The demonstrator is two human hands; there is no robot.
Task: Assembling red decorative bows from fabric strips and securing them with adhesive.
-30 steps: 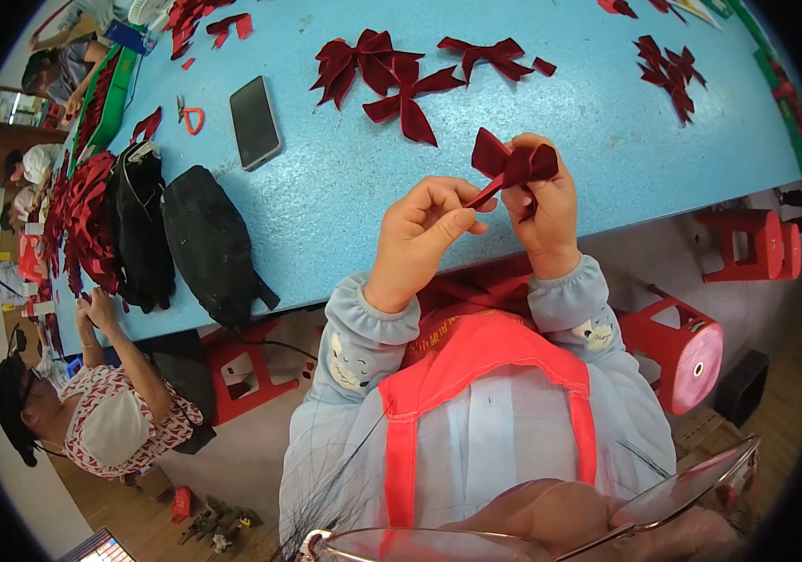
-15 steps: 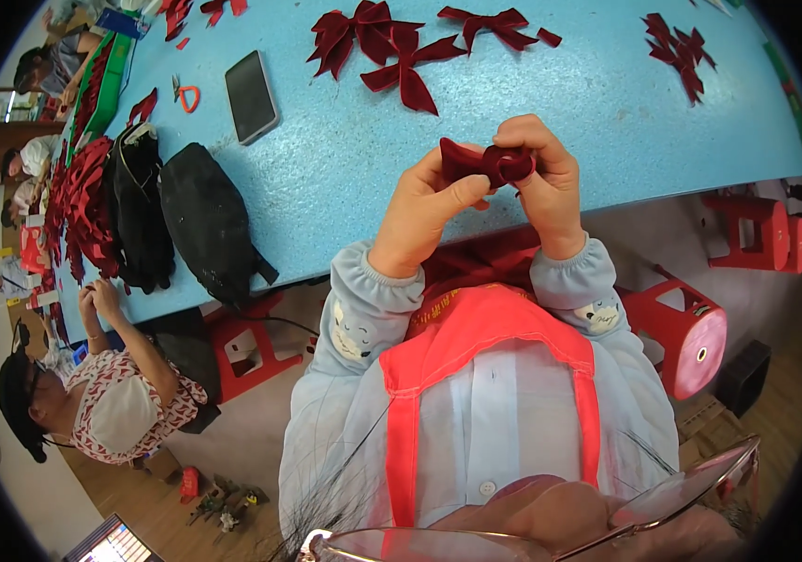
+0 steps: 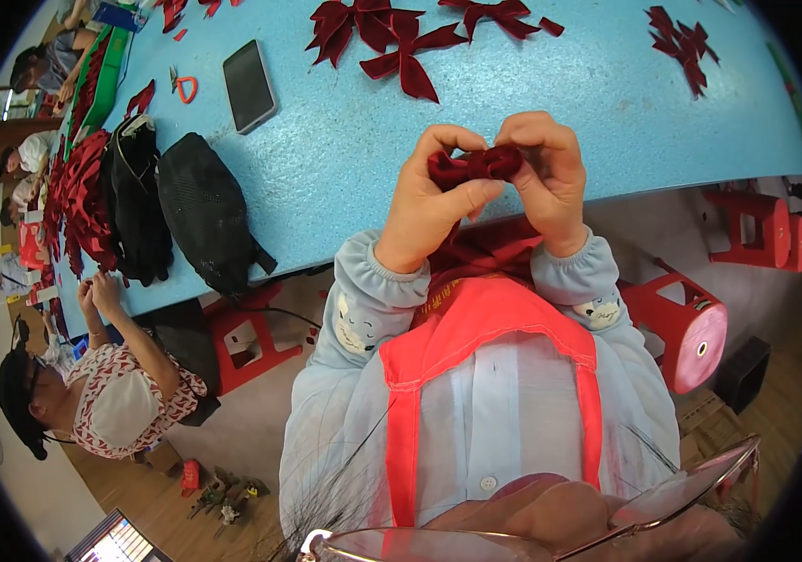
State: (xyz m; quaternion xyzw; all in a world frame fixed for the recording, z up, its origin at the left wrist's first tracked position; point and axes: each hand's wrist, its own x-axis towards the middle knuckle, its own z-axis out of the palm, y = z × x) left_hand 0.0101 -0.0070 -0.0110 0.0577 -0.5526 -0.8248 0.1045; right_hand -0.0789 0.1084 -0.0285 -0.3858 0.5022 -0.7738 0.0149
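A dark red velvet ribbon bow is held between both hands, just above the near edge of the blue table. My left hand pinches its left side, thumb in front and fingers curled behind. Closed on the bow's right end is my right hand, its thumb and fingers near the looped middle. The fingers hide part of the ribbon. Finished-looking red bows lie across the table beyond my hands, and another small group of bows lies at the far right.
Left of my hands are a black pouch, a black bag, a phone and orange-handled cutters. A heap of red ribbon lies near a seated co-worker. Red stools stand below the table at right.
The bow has turned and its left loop is now folded smaller between my fingers. My left fingers have risen and curled over it. The view has shifted slightly.
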